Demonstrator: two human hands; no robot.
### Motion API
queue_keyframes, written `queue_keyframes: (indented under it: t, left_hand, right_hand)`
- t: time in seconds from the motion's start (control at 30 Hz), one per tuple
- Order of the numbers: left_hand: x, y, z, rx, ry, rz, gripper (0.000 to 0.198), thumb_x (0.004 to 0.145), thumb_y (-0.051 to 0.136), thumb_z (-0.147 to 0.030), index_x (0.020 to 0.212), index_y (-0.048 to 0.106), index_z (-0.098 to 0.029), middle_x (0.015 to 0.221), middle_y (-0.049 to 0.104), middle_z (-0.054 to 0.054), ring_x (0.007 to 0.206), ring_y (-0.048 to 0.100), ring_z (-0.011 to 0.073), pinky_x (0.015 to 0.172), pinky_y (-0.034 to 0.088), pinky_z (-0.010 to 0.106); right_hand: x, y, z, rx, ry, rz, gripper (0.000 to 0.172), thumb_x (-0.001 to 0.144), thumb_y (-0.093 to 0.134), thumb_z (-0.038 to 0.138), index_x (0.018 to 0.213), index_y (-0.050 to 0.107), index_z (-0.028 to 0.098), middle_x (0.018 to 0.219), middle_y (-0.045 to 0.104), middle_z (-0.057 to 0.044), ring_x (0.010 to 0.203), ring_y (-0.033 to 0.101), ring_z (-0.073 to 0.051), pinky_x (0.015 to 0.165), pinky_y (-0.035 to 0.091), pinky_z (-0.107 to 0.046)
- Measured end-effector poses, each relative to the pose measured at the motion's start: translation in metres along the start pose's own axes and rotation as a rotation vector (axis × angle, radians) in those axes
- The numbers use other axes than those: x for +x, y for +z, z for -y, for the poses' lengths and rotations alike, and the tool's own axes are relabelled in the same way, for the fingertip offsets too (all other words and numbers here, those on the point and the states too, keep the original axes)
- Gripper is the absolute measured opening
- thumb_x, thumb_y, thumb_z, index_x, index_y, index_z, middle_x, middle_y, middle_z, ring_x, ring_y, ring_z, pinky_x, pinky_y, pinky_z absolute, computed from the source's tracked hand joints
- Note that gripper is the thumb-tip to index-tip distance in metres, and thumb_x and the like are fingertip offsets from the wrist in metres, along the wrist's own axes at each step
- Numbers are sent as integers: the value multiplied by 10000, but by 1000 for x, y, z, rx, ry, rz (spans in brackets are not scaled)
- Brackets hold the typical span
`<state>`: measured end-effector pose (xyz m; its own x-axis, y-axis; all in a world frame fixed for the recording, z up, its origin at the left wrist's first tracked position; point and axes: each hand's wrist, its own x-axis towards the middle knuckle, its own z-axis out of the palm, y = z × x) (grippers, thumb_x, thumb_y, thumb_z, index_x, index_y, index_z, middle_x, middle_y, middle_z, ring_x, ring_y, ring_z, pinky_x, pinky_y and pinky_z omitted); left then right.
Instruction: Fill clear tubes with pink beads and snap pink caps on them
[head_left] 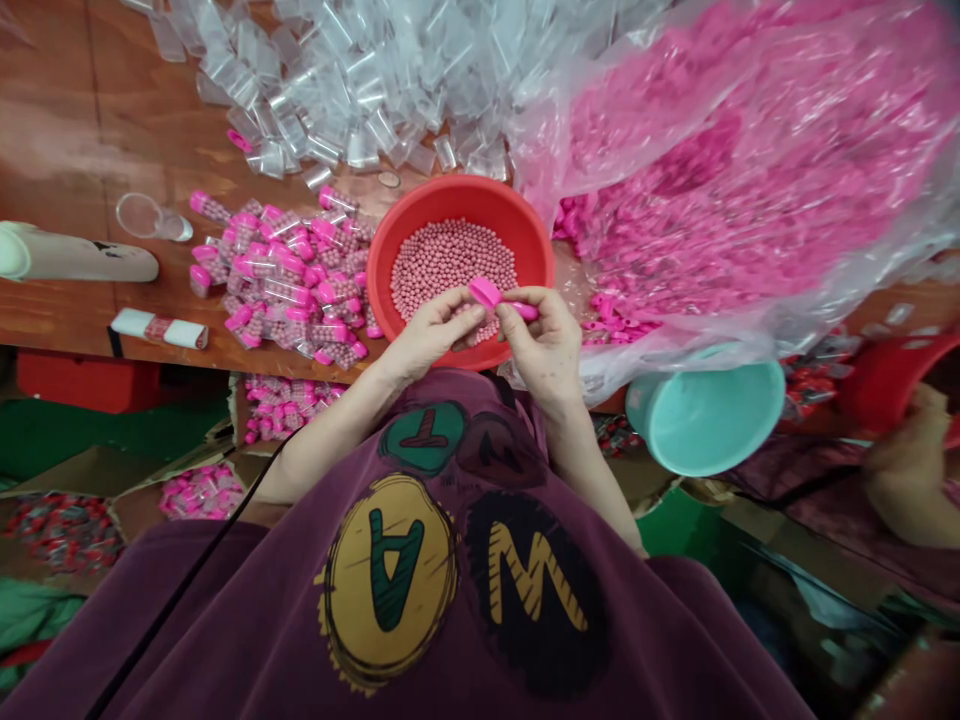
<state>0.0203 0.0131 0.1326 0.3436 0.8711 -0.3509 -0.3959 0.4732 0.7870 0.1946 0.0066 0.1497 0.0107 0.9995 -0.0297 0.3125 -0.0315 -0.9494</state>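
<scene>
Over the near side of a red bowl both hands meet. My left hand is closed, its thumb and fingers pinching a bright pink plastic cap. My right hand pinches a pink plastic piece just to the right of that cap. Whether the two pink parts are joined is hidden by the fingertips. Small pink beads fill the bottom of the bowl beneath the hands.
Left of the bowl lie many bead-filled, pink-capped bottles. Clear empty containers heap up behind. A plastic bag of pink parts spreads at right, above a turquoise bucket. Another person's hand is at far right.
</scene>
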Motion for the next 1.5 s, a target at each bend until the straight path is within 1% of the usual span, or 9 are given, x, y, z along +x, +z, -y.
queue_keyframes:
  t: [0.2,0.4,0.5,0.8,1.0,1.2,1.27,1.4,1.5]
  left_hand:
    - [2,-7,2,-26,-33,-14,501,808,927,-590,1087,748,-214,755,600,-36,636,549,89,585,465,220]
    - [3,-9,9,14,33,10,542,730,1005,-423,1151,743,-204,1023,755,23,899,705,131,859,594,267]
    - [5,-10,15,77,67,-21,534,747,993,-417,1158,738,-192,1065,773,37,978,730,160,929,609,307]
    - [5,-14,19,173,141,20,519,860,906,-528,1212,719,-196,1090,789,62,1012,766,192,964,645,361]
    - [5,-15,13,189,126,46,502,857,911,-518,1181,727,-183,1060,784,68,1013,764,197,986,647,373]
    - [3,-10,15,156,101,-5,484,841,912,-498,1167,723,-193,1053,761,42,966,730,173,954,634,353]
    - [1,-7,16,156,94,-44,443,852,897,-458,1159,721,-191,1050,753,44,967,724,175,937,631,347]
    - [-2,-2,15,157,54,-131,383,857,876,-380,1148,718,-188,1014,741,51,947,712,186,866,627,343]
    - [-4,-2,12,75,1,-135,395,828,905,-399,1114,729,-192,915,708,22,834,673,151,774,603,300]
  right_hand:
    - [-1,1,12,-111,-101,15,275,1035,699,513,973,712,245,908,734,4,830,680,-155,790,591,-322]
    - [0,-3,9,-142,-153,40,264,1069,667,440,1240,755,260,1034,767,-29,912,700,-183,867,612,-373]
    - [-1,-3,8,-202,-196,72,256,1085,639,406,1247,789,279,1027,774,-36,908,698,-190,872,617,-392]
    - [-5,-2,8,-344,-277,42,278,1106,589,347,1263,808,277,1083,804,-58,955,742,-197,896,654,-388]
    - [-7,-2,10,-383,-289,85,292,1105,577,333,1282,803,281,1186,807,-85,1092,759,-235,1007,660,-451]
    - [-9,11,10,-315,-228,-30,245,1088,605,345,1176,809,242,1015,804,-47,905,734,-186,846,647,-367]
    - [-9,15,10,-291,-224,-42,242,1089,597,342,1166,802,241,1016,796,-50,907,730,-191,843,643,-373]
    - [-11,13,11,-284,-258,43,303,1104,522,311,1255,774,239,1135,783,-96,1036,738,-229,927,651,-428]
    - [-11,7,13,-265,-284,127,358,1095,476,273,1314,757,238,1177,759,-112,1075,731,-237,940,653,-441]
